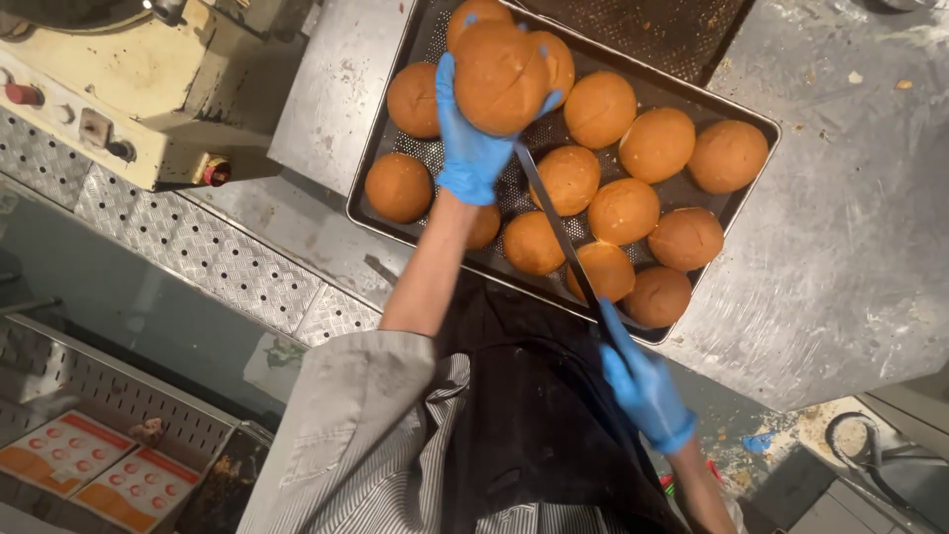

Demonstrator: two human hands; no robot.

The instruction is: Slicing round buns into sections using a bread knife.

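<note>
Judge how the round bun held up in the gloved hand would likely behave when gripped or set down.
The bun looks puffed and domed, so probably light and squashy under the left hand. Its rounded top might let it roll. The knife in the right hand reaches up to it.

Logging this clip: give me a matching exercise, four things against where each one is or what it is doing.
Things:
1. left hand
2. right hand
3. tray
4. knife

States:
A. grips the knife handle
B. sits on the steel table, full of buns
C. holds one bun up
D. its blade reaches up to the raised bun

Pairs: 1-C, 2-A, 3-B, 4-D
</note>
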